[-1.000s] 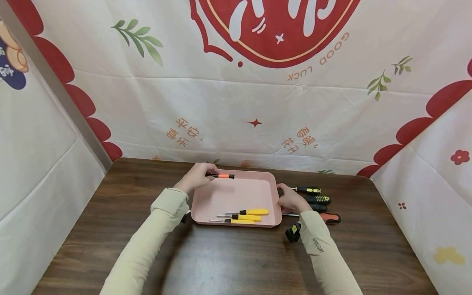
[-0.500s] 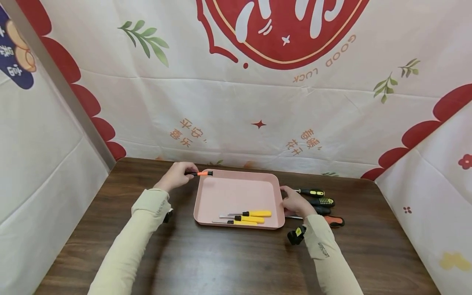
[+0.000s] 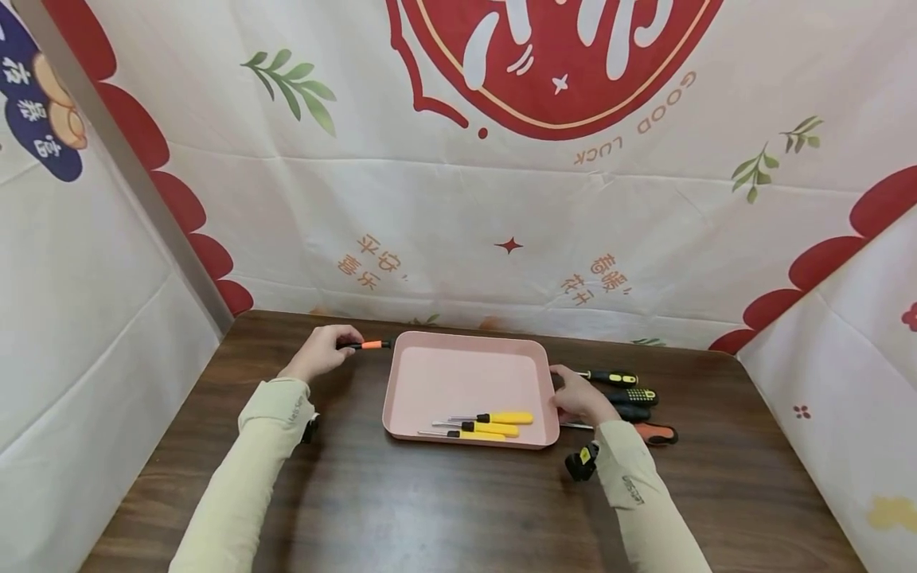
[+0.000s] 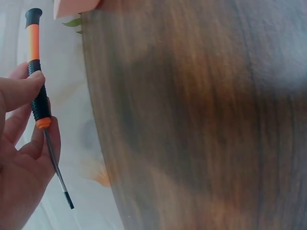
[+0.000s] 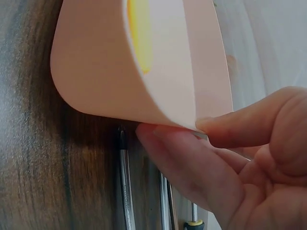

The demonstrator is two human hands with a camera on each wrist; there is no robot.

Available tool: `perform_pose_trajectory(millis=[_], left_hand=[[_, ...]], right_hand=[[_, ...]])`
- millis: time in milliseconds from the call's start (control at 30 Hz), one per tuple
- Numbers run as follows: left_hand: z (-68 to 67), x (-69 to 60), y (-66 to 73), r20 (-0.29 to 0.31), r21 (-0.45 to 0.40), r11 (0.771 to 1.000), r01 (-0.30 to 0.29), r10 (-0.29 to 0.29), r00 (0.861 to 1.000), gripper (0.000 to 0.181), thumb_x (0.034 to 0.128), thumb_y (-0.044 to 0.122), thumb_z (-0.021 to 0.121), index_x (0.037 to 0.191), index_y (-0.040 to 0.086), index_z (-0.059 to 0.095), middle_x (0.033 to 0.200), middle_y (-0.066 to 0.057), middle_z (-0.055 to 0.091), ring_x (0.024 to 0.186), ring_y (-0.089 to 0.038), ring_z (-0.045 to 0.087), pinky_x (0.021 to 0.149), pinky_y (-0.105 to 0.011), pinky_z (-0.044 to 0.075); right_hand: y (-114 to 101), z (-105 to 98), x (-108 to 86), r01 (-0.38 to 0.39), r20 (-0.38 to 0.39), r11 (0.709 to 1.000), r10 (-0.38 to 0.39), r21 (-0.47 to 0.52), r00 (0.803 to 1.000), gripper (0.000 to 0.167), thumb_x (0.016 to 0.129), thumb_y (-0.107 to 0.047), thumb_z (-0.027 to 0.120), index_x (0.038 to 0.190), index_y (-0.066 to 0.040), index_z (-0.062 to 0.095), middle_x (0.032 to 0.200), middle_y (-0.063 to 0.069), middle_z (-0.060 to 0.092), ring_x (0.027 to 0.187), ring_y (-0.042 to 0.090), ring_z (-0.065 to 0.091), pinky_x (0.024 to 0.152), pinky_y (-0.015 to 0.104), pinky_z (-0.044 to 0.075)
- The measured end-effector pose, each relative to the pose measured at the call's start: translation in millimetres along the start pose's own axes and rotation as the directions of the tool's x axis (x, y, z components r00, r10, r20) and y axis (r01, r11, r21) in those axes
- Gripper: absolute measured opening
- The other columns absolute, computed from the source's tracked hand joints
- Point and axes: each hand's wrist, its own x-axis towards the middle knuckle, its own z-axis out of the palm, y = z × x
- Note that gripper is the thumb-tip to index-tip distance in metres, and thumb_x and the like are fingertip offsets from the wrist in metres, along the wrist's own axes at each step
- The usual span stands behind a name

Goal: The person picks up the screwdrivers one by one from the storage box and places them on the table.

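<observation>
My left hand (image 3: 324, 352) is left of the pink tray (image 3: 466, 341), pinching an orange-and-black screwdriver (image 3: 371, 345). The left wrist view shows that screwdriver (image 4: 33, 43) between thumb and fingers, its metal shaft angled down over the palm. At the tray's right side my right hand (image 3: 579, 396) pinches the rim. Close up in the right wrist view, the thumb of my right hand (image 5: 259, 143) lies on top of the tray wall (image 5: 100, 72) and the fingers are under it. Several yellow-handled screwdrivers (image 3: 489, 428) lie inside along the tray's near side.
Right of the tray, partly behind my right hand, lie several more screwdrivers, among them a black-and-yellow one (image 3: 618, 378) and an orange-and-black one (image 3: 657, 434). A printed cloth (image 3: 444, 215) hangs behind the brown wooden table (image 3: 444, 509).
My left hand has moved left with the orange-and-black screwdriver, from over the tray's far left corner to outside it. My right hand has stayed at the tray's right rim.
</observation>
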Motion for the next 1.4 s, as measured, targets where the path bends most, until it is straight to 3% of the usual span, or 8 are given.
perform_pose_trajectory(millis=[600, 1067, 1400], left_hand=[[8.1, 7.5, -28.5, 0.038, 0.009, 1.000, 0.024, -0.024, 0.999, 0.017, 0.0788, -0.006, 0.060, 0.091, 0.003, 0.067, 0.086, -0.009, 0.064, 0.079, -0.021, 0.056, 0.073, -0.038, 0.048], [21.5, 11.4, -34.6, 0.034, 0.056, 0.997, 0.056, -0.058, 0.998, 0.016, 0.0812, -0.002, 0.061, 0.094, 0.005, 0.068, 0.094, -0.011, 0.066, 0.089, -0.026, 0.058, 0.079, -0.042, 0.048], [23.7, 13.6, -36.6, 0.011, 0.061, 0.996, 0.064, -0.064, 0.998, 0.017, 0.0811, -0.002, 0.061, 0.094, 0.005, 0.069, 0.093, -0.012, 0.066, 0.086, -0.025, 0.057, 0.077, -0.041, 0.048]], right_hand=[[1, -1, 0.9, 0.002, 0.008, 1.000, -0.002, 0.017, 1.000, 0.068, 0.080, 0.011, 0.046, 0.141, -0.004, 0.020, 0.080, 0.020, 0.058, 0.059, 0.022, 0.058, 0.053, 0.038, 0.053], [5, -1, 6.2, -0.016, -0.011, 1.000, 0.016, 0.013, 1.000, 0.068, 0.079, 0.010, 0.046, 0.141, -0.005, 0.022, 0.076, 0.016, 0.057, 0.056, 0.020, 0.056, 0.053, 0.037, 0.053], [3, 0, 3.6, -0.026, -0.020, 1.000, 0.026, -0.005, 0.999, 0.068, 0.079, 0.009, 0.048, 0.141, -0.005, 0.023, 0.076, 0.016, 0.058, 0.056, 0.020, 0.057, 0.054, 0.037, 0.053]])
